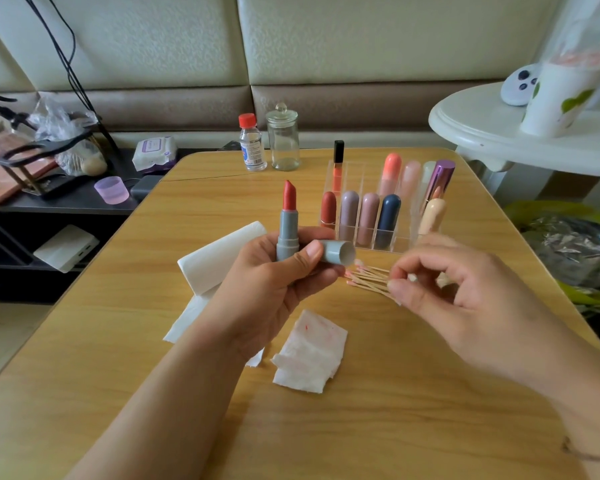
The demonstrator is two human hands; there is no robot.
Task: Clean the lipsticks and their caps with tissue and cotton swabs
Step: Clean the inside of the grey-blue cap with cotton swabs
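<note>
The left hand (274, 271) grips an upright grey lipstick (288, 223) and its cap (338, 251) together, above the middle of the bench (118, 341). The right hand (465, 292) pinches cotton swabs (368, 278) lying toward the bench's right edge. A stained tissue (309, 351) lies nearer the front edge.

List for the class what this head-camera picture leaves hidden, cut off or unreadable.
- Bottle label: print too small to read.
- Lipstick base: covered by the left hand gripping it and its cap.
- Cotton swabs: right ends hidden under the right hand; whether it has pinched one is unclear.
- Cap's inside: too shadowed to judge clean.
- Bin: cut off by right edge.
</note>
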